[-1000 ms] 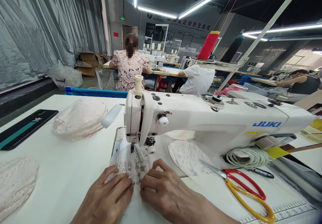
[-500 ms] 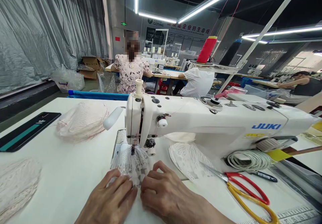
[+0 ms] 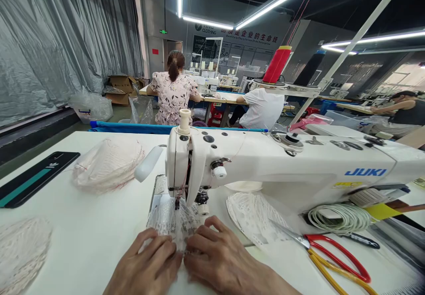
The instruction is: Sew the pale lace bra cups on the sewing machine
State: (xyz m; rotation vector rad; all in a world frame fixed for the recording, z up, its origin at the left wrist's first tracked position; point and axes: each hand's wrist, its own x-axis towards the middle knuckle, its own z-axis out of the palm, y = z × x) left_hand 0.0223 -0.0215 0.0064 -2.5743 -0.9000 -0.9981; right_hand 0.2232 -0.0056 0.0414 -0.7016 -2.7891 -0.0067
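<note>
Sheer white lace fabric [image 3: 162,219] lies gathered under the presser foot [image 3: 177,204] of a white JUKI sewing machine [image 3: 285,160]. On the near left part of the lace, my left hand [image 3: 146,259] has its fingers curled and pressed together. My right hand [image 3: 219,253] grips the near right part, fingers bent and thumb side close to the left fingertips. The fingertips of both hands are partly hidden in the lace. Red thread runs down to the needle area.
Scissors [image 3: 338,257] with red and yellow handles lie at right, by more lace pieces [image 3: 250,213] and a coil of cord [image 3: 337,217]. White fabric piles [image 3: 108,164] and a dark phone-like case [image 3: 40,175] sit at left. People [image 3: 172,89] work beyond the table.
The camera view has shifted slightly, so the machine and scissors appear lower and further right. Both hands stay on the lace by the presser foot, with little visible movement.
</note>
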